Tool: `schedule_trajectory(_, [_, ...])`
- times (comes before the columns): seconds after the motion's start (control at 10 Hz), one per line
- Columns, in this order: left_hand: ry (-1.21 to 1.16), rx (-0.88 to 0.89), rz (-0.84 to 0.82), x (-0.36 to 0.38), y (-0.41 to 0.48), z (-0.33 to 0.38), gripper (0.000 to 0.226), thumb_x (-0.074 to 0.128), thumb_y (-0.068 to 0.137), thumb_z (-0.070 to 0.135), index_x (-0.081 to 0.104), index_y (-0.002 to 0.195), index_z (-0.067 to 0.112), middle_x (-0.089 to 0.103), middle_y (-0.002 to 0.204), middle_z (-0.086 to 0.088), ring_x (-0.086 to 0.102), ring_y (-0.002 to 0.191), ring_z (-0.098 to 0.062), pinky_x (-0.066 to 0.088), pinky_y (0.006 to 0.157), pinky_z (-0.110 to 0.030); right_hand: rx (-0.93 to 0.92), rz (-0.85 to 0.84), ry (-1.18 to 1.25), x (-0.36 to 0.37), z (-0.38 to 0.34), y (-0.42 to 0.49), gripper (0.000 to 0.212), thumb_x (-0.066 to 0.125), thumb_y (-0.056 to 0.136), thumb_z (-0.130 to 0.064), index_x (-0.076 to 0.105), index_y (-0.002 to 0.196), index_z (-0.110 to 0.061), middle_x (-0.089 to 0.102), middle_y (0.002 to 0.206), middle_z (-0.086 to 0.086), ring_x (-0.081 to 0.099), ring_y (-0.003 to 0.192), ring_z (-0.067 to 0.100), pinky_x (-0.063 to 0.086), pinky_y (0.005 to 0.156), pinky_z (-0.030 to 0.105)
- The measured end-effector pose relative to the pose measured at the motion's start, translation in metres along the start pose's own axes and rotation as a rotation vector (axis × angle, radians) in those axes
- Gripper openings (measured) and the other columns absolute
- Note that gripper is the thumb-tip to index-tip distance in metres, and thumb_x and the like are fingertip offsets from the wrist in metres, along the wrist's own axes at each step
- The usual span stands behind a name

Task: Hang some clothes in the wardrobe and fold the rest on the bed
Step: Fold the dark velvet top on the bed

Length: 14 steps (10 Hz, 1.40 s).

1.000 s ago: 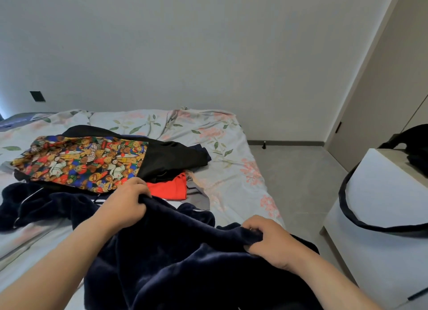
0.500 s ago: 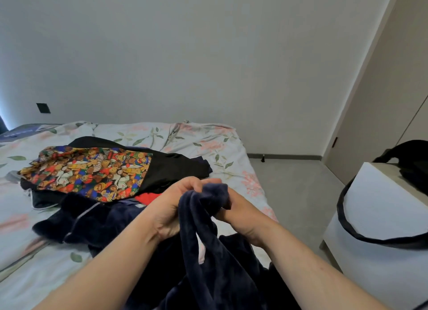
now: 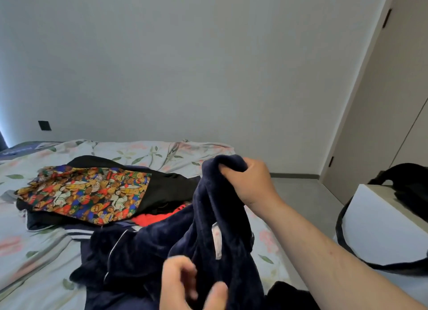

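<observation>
Right hand (image 3: pixel 249 184) grips the navy fleece garment (image 3: pixel 208 240) aloft to straighten it; left hand (image 3: pixel 187 286), fingers loose, reaches toward its near hem.

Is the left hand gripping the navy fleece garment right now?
No: the left hand hovers with loosely spread fingers just in front of the navy fleece garment, while only the right hand clutches its bunched top.

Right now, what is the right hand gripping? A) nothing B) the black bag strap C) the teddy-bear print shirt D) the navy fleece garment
D: the right hand has its fingers curled round a bunched fold of the navy fleece garment, lifted above the bed.
</observation>
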<state>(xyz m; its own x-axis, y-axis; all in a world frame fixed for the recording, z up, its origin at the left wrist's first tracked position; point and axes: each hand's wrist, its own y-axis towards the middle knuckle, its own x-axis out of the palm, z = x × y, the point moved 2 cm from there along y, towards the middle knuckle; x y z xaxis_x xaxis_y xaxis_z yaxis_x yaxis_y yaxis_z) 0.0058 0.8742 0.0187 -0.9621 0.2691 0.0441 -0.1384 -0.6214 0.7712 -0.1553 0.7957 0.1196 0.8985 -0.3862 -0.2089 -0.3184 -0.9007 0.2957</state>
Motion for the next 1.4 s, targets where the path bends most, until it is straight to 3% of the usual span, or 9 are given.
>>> schedule_trajectory(0.1, [1.344, -0.483, 0.253, 0.031, -0.017, -0.03, 0.04, 0.026, 0.103, 0.051, 0.051, 0.134, 0.049, 0.048, 0.142, 0.022, 0.048, 0.128, -0.001, 0.037, 0.102, -0.023, -0.077, 0.061, -0.156, 0.003, -0.025, 0.01, 0.034, 0.075, 0.081, -0.035, 0.06, 0.062, -0.01, 0.05, 0.05, -0.014, 0.045, 0.051, 0.002, 0.041, 0.052, 0.023])
schedule_trajectory(0.3, [0.596, -0.595, 0.166, 0.051, -0.001, -0.003, 0.078, 0.038, 0.087, 0.061, 0.014, 0.157, 0.035, 0.051, 0.117, 0.016, 0.047, 0.1, -0.001, 0.046, 0.088, -0.024, -0.109, 0.205, -0.295, -0.002, -0.063, 0.012, 0.039, 0.067, 0.083, -0.043, 0.059, 0.066, -0.008, 0.055, 0.055, -0.005, 0.05, 0.055, 0.014, 0.043, 0.053, 0.031])
schedule_trajectory(0.4, [0.186, -0.852, 0.17, 0.035, -0.003, -0.025, 0.067, 0.07, 0.083, 0.021, 0.04, 0.141, 0.032, 0.053, 0.11, 0.027, 0.054, 0.108, -0.003, 0.04, 0.091, -0.018, -0.104, 0.294, -0.262, -0.014, -0.082, 0.009, 0.035, 0.064, 0.084, -0.04, 0.061, 0.071, -0.007, 0.058, 0.06, -0.001, 0.052, 0.058, 0.017, 0.043, 0.055, 0.03])
schedule_trajectory(0.5, [0.025, -0.799, 0.337, 0.005, 0.011, -0.021, 0.047, 0.07, 0.084, 0.003, 0.055, 0.118, 0.031, 0.065, 0.104, 0.013, 0.061, 0.103, -0.009, 0.046, 0.084, -0.026, -0.115, 0.378, -0.207, -0.033, -0.101, 0.005, 0.031, 0.065, 0.085, -0.036, 0.062, 0.073, -0.008, 0.061, 0.064, 0.0, 0.055, 0.063, 0.018, 0.045, 0.059, 0.031])
schedule_trajectory(0.7, [0.05, -0.576, 0.505, -0.085, 0.102, 0.009, 0.013, 0.056, 0.096, 0.012, 0.054, 0.109, 0.013, 0.063, 0.101, -0.011, 0.064, 0.096, -0.03, 0.053, 0.075, -0.042, -0.186, 0.432, -0.055, -0.068, -0.135, -0.013, 0.02, 0.064, 0.091, -0.031, 0.065, 0.081, -0.013, 0.064, 0.075, -0.002, 0.059, 0.07, 0.016, 0.049, 0.065, 0.031])
schedule_trajectory(0.9, [0.492, -0.252, 0.238, -0.159, 0.2, 0.106, 0.031, 0.067, 0.087, 0.039, 0.05, 0.107, 0.022, 0.056, 0.094, 0.012, 0.059, 0.09, -0.01, 0.044, 0.076, -0.033, -0.266, 0.437, -0.019, -0.089, -0.17, -0.024, 0.006, 0.064, 0.094, -0.024, 0.068, 0.09, -0.025, 0.071, 0.09, -0.001, 0.066, 0.086, 0.02, 0.054, 0.079, 0.037])
schedule_trajectory(1.0, [0.81, -0.087, 0.087, -0.19, 0.234, 0.156, 0.041, 0.08, 0.079, 0.02, 0.051, 0.108, 0.017, 0.056, 0.095, 0.004, 0.056, 0.087, -0.014, 0.04, 0.076, -0.032, -0.325, 0.427, -0.039, -0.093, -0.194, -0.027, 0.012, 0.065, 0.094, -0.022, 0.065, 0.084, -0.028, 0.069, 0.086, -0.003, 0.065, 0.083, 0.018, 0.052, 0.079, 0.036])
schedule_trajectory(1.1, [1.045, 0.06, 0.039, -0.22, 0.266, 0.199, 0.013, 0.068, 0.085, -0.001, 0.056, 0.086, 0.005, 0.053, 0.082, -0.01, 0.058, 0.086, -0.035, 0.032, 0.069, -0.034, -0.398, 0.43, -0.059, -0.094, -0.22, -0.025, 0.016, 0.068, 0.092, -0.022, 0.066, 0.077, -0.026, 0.068, 0.079, -0.005, 0.063, 0.077, 0.016, 0.05, 0.074, 0.033])
schedule_trajectory(1.4, [0.954, -0.002, 0.277, -0.272, 0.309, 0.267, 0.02, 0.069, 0.092, 0.021, 0.068, 0.079, 0.006, 0.065, 0.077, -0.016, 0.054, 0.067, -0.024, 0.039, 0.059, -0.028, -0.511, 0.487, -0.237, -0.092, -0.265, 0.001, 0.02, 0.075, 0.084, -0.035, 0.073, 0.081, -0.016, 0.072, 0.077, 0.004, 0.068, 0.075, 0.023, 0.053, 0.071, 0.039])
